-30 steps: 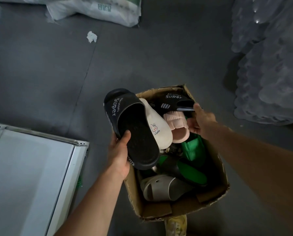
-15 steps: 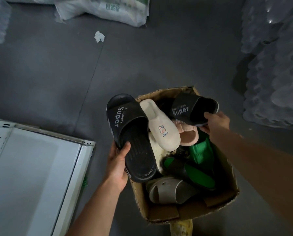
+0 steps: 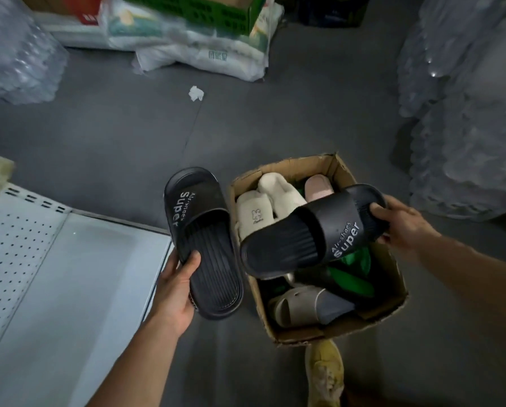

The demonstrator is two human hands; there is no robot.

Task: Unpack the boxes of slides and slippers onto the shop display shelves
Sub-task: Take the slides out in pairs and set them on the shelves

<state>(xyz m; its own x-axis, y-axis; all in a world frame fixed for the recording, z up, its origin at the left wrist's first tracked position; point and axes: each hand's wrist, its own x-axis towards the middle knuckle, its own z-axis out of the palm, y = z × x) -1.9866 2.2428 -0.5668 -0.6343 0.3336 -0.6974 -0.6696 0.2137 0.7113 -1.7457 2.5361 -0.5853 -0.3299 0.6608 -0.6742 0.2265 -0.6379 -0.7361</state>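
My left hand grips a black "Super" slide by its heel, held to the left of the cardboard box. A matching black slide hangs over the box, my right hand holding it by the toe end. Inside the box lie cream slippers, a pink one, green slides and a grey-beige slide. The white metal display shelf is at the lower left, bare.
Shrink-wrapped bottle packs stack up on the right and at the top left. White sacks and cartons sit at the back. A crumpled paper lies on the grey floor. A yellow shoe is below the box.
My right hand has lifted the second black slide clear of the box and turned it sole-down. My left hand moved its slide leftward, off the box. The view tilted up.
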